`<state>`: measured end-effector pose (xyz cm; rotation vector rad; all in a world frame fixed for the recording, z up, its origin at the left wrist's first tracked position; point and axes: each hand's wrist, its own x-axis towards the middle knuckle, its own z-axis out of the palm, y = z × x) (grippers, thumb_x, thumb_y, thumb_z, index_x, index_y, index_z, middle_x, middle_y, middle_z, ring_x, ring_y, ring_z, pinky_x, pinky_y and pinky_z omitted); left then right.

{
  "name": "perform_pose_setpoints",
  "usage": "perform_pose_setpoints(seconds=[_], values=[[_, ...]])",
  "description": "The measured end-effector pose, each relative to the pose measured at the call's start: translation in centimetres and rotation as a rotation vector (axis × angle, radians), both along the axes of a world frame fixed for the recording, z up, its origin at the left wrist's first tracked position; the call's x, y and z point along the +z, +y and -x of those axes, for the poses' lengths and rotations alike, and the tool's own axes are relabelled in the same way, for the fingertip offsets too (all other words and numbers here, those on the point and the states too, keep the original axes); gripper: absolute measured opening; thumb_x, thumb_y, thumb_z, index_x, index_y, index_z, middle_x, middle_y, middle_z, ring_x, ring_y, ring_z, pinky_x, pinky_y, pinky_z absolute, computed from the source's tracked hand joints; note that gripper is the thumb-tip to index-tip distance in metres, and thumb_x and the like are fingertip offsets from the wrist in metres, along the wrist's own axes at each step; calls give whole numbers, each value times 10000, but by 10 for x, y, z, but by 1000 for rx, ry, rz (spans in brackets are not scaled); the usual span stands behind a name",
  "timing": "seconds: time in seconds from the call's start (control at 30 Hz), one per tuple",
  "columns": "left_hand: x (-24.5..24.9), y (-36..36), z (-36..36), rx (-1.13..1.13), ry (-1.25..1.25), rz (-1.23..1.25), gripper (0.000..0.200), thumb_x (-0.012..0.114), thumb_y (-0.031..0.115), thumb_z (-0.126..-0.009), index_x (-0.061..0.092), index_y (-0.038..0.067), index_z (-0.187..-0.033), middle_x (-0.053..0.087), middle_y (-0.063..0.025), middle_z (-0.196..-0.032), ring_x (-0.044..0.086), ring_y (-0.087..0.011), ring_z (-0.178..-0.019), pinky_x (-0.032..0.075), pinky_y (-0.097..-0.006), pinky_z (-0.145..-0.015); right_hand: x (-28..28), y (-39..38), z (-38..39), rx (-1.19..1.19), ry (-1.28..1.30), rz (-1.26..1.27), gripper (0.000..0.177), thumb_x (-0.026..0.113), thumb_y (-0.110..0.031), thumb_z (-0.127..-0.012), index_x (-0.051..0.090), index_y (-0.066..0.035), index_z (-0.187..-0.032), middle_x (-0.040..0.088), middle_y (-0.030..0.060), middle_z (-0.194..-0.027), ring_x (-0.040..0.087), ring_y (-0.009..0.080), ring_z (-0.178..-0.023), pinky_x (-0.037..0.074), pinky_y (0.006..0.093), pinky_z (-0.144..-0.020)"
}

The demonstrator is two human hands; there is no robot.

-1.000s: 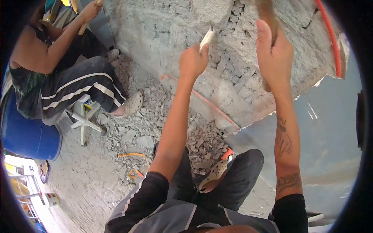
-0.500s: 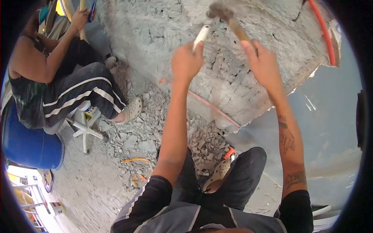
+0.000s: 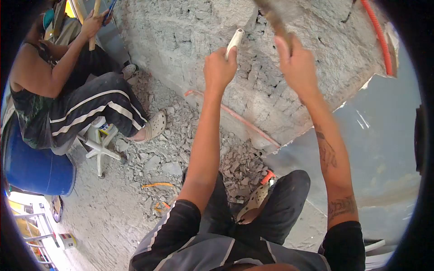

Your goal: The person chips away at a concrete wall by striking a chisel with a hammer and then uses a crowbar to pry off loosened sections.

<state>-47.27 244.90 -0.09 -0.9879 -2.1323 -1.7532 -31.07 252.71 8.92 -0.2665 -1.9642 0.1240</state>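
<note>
My left hand is closed around a chisel with a pale shaft, its struck end showing above my fist. The chisel's far tip is hidden behind my hand. Against it stands a rough, chipped wall. To the right, my right hand grips a hammer by its wooden handle. Motion blurs the handle, and the hammer's head lies beyond the top edge of the view.
Broken rubble covers the floor along the wall. A co-worker sits at left, holding a wooden handle, beside a blue barrel. A red corrugated conduit runs down the wall at upper right.
The hammer has swung up and away from the chisel, its head leaving the view. My right hand has moved slightly left and up; my left hand has barely shifted.
</note>
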Motion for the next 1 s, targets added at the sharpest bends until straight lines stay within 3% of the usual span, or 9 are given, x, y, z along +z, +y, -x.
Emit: perform_pose_setpoints(seconds=[0.07,0.17,0.3,0.37,0.4,0.47,0.67,0.77,1.0], values=[[-2,1,1,30,38,16,412,556,380,-886,674,-13,-847,635,-256,-724,633,-429,-703,492,-486,-639,-25,30,4,-157,-431,22,442,542,-435,-935,608,-1,-881,598,195,-617,614,370,-591,454,445,-550],[-11,6,2,52,86,36,398,552,377,-887,670,-1,-839,636,-251,-731,632,-427,-700,489,-490,-633,0,7,-8,-108,-644,78,458,537,-444,-933,609,7,-909,622,211,-672,610,397,-606,467,462,-567],[-12,8,0,52,62,73,389,553,376,-886,658,9,-812,637,-233,-722,626,-424,-693,483,-493,-626,45,-53,-25,-61,-517,173,494,511,-465,-937,604,18,-888,632,227,-715,614,415,-653,478,474,-604],[-13,7,-1,65,71,63,391,553,377,-886,653,9,-800,633,-232,-711,623,-426,-690,483,-492,-624,49,-68,-23,42,-9,175,474,552,-451,-927,605,20,-920,562,171,-627,539,260,-541,456,309,-566],[-13,6,-2,76,83,51,393,554,378,-886,647,8,-789,630,-230,-700,621,-427,-687,483,-490,-623,46,-63,-20,45,-9,171,474,552,-451,-927,605,20,-920,562,171,-627,539,260,-541,456,309,-566],[-12,6,-1,68,73,63,392,556,377,-885,651,8,-796,631,-231,-702,622,-426,-692,484,-488,-624,25,-42,-10,33,68,212,515,502,-474,-938,607,23,-854,626,244,-723,610,427,-678,474,474,-620],[-22,7,4,78,84,54,400,561,401,-873,673,18,-843,637,-237,-721,631,-426,-716,487,-482,-625,-35,29,-19,-157,-699,98,490,514,-468,-938,608,12,-899,597,218,-646,601,397,-619,452,450,-582],[-18,3,7,73,72,50,409,561,420,-866,685,30,-862,640,-235,-725,635,-424,-716,488,-482,-623,-4,-19,-37,-125,-630,363,499,512,-470,-939,603,19,-899,589,211,-634,600,391,-616,455,450,-585],[10,-23,-4,109,135,60,375,588,412,-853,696,53,-862,632,-210,-677,631,-397,-655,488,-476,-598,23,-17,-20,-21,-275,227,509,524,-475,-933,595,22,-844,586,199,-627,592,366,-592,452,432,-572]])
